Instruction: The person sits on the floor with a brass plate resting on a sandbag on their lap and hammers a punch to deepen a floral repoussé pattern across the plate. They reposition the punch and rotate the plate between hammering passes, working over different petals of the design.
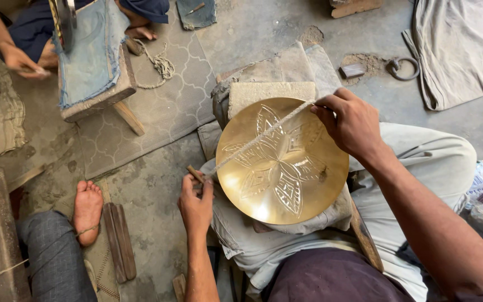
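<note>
I see my left hand (195,204) closed around the near end of a taut cord (261,137), its fingers (188,184) curled tight beside a small wooden stick (195,174) at the dish's left edge. My right hand (349,122) pinches the cord's far end at the upper right rim, fingers shut on it. The cord runs diagonally across the face of a round brass dish (283,162) engraved with a flower pattern. The dish rests tilted on my cloth-covered lap (420,162), against a stone block (269,90) on the floor (152,196). Another person's bare foot (87,210) lies on the floor to the left, and a second person's hand (18,60) works near a padded wooden stool (93,61).
</note>
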